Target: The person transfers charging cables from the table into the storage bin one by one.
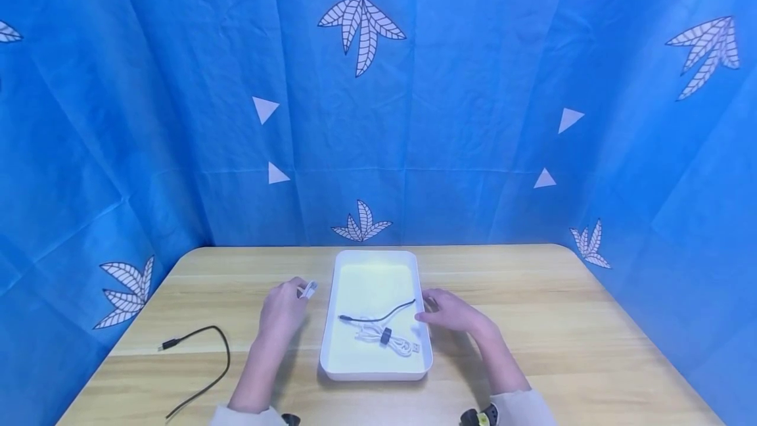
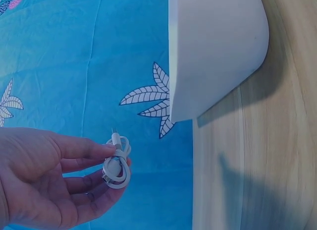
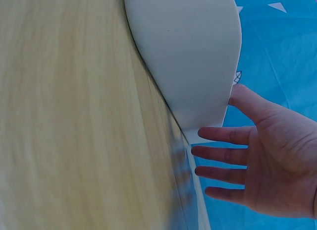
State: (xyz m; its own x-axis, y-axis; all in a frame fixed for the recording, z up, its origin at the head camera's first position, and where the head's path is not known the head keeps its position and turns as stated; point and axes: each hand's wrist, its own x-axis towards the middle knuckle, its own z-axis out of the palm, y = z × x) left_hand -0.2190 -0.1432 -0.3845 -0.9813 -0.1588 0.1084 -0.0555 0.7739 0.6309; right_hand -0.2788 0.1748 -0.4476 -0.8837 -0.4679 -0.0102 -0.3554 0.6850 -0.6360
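Observation:
A small coiled white charging cable (image 2: 117, 165) is pinched between the thumb and fingers of my left hand (image 1: 286, 307), held above the table left of a white tray (image 1: 376, 368). My right hand (image 1: 452, 313) is at the tray's right side, its thumb by the rim and its fingers (image 3: 223, 155) straight and spread along the outside. Inside the tray lie a short black cable (image 1: 378, 319) and a bundled white USB cable (image 1: 399, 345) with a dark strap. Whether the right fingertips press the tray wall, I cannot tell.
A loose black cable (image 1: 227, 354) curves across the left part of the wooden table (image 1: 550, 321). Behind the table and at its sides hangs a blue patterned curtain (image 1: 473, 84).

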